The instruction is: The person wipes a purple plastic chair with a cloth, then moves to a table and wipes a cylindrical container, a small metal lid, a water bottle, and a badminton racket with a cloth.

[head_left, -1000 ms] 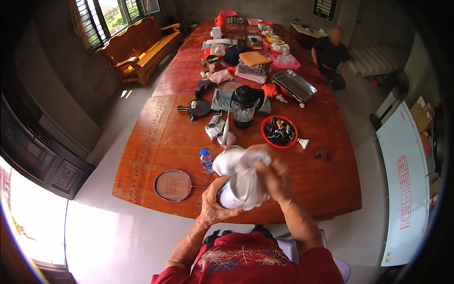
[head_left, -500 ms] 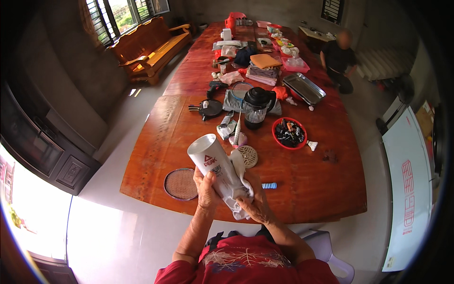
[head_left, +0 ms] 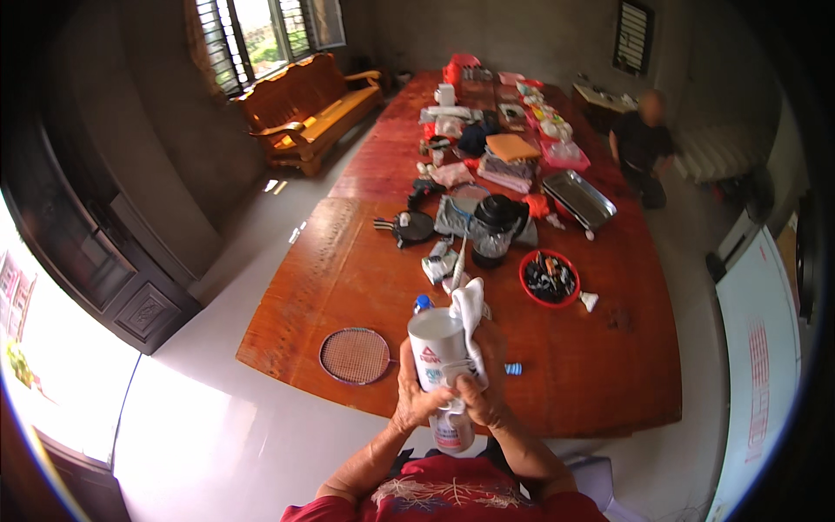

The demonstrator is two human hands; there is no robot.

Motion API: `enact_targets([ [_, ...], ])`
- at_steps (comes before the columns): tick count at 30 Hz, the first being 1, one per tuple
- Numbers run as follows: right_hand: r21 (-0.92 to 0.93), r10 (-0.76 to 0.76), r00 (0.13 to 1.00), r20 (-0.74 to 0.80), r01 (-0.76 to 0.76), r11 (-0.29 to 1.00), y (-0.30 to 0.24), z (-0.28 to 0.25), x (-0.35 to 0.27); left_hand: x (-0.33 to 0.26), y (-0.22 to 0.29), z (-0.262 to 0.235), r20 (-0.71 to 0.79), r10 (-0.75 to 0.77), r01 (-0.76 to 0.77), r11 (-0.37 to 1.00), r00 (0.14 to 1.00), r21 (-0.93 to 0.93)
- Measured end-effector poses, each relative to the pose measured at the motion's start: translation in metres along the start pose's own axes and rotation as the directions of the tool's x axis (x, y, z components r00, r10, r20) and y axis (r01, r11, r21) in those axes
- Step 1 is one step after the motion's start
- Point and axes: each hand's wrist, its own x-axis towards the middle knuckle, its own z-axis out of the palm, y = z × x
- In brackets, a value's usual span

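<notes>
Above the near edge of the table, I hold a white shuttlecock tube nearly upright, its round end facing up. My left hand is closed around its left side. On the other side my right hand grips the tube with a white cloth, which drapes along the tube's right side and sticks up past the rim. A badminton racket lies left of my hands, its handle partly hidden. Its blue grip shows right of my right hand. A blue cap shows just behind the tube.
Farther along the long red-brown table are a red bowl of small items, a shuttlecock, a blender jug, a black paddle, a metal tray and folded cloths. A person sits at the right.
The tube has turned from leaning left to almost upright and come closer to my body. My right hand and the cloth have moved up along it. The view has tilted up.
</notes>
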Motion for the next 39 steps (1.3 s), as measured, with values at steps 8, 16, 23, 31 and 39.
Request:
enact_targets([
  [8,0.305,0.161,0.972,0.171,-0.207,0.929,-0.012,0.022,0.011,-0.007,0.014,0.000,-0.126,-0.046,0.012,0.965,0.991,-0.260],
  [16,0.433,0.371,0.904,0.215,-0.428,0.793,0.015,0.034,-0.067,0.014,0.027,-0.024,-0.186,0.120,-0.155,0.970,0.975,-0.187],
  [23,0.586,0.522,0.848,0.096,-0.472,0.659,0.020,0.035,-0.078,0.026,0.049,-0.012,-0.200,0.142,-0.160,0.984,0.970,-0.080],
  [31,0.487,0.586,0.799,0.134,-0.568,0.663,-0.017,0.037,-0.070,0.015,0.052,0.006,-0.176,0.063,-0.074,0.996,0.982,-0.058],
  [39,0.146,0.326,0.933,-0.150,-0.306,0.941,-0.001,0.025,-0.014,-0.027,0.014,0.009,-0.068,0.050,-0.042,0.992,0.996,0.120],
])
